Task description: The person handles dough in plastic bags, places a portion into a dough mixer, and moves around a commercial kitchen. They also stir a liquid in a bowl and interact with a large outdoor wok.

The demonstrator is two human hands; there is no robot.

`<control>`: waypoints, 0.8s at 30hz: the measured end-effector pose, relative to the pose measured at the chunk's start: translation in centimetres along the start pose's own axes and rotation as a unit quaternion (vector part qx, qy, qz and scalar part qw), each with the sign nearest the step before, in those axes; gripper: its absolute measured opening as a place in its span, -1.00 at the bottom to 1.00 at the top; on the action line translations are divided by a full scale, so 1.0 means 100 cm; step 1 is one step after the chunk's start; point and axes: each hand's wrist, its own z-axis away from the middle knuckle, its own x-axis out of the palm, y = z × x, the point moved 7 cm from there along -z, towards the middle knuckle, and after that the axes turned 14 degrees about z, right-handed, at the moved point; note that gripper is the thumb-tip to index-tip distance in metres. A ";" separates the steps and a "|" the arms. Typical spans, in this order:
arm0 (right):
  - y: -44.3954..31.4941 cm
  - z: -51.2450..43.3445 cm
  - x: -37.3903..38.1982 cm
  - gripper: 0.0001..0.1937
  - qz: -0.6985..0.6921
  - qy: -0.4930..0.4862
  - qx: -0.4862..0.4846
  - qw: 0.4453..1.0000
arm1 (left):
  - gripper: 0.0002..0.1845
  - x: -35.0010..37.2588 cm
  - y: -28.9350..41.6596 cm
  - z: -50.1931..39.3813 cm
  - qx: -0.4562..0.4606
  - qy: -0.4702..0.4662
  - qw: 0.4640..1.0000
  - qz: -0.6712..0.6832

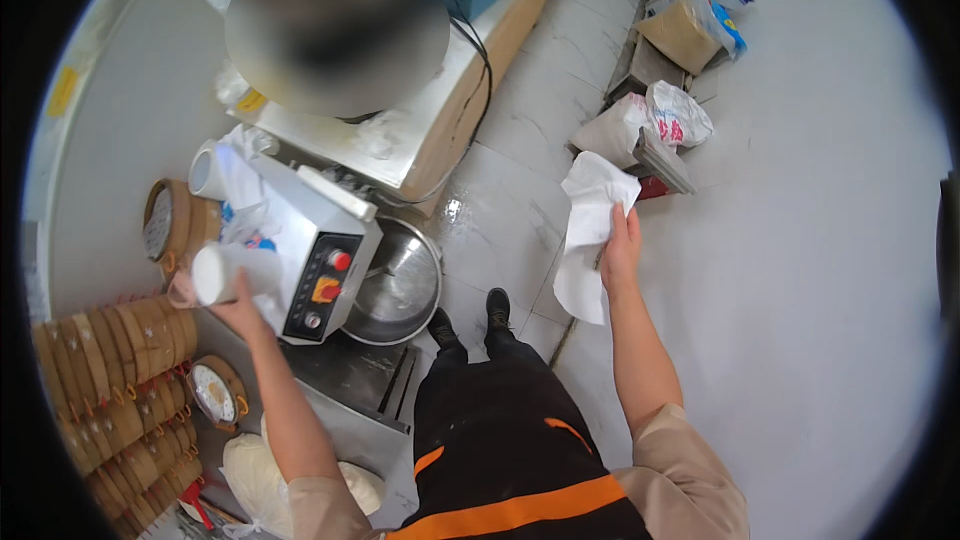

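My left hand is at a white cylindrical container above the top of a metal machine; fingers lie against its side, blurred, so the grip is unclear. The machine's control panel has red knobs, and a round steel bowl sits beside it. Out to the right, my right hand holds a limp white sheet, paper or thin cloth, by one edge, with the rest hanging down.
Bamboo steamers are stacked at left, near tied bags. A worktable with a wooden edge and black cables stands ahead. Several sacks line the wall at upper right. The tiled floor has a shiny patch.
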 end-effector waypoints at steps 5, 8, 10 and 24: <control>-0.017 -0.064 0.026 -0.64 -0.155 -0.019 -0.038 0.987 | -0.34 -0.010 -0.021 0.002 -0.032 -0.009 0.999 -0.030; 0.014 -0.097 0.019 -0.67 -0.107 -0.023 -0.087 0.990 | -0.30 -0.025 -0.031 0.015 -0.088 0.041 0.994 -0.059; 0.074 -0.108 -0.008 -0.69 -0.022 0.054 -0.035 0.998 | -0.29 -0.030 -0.022 0.048 -0.067 0.043 0.991 -0.105; 0.606 -0.063 -0.063 -0.50 0.669 -0.120 0.187 0.709 | -0.39 0.002 -0.129 0.416 -0.346 -0.363 0.763 -0.408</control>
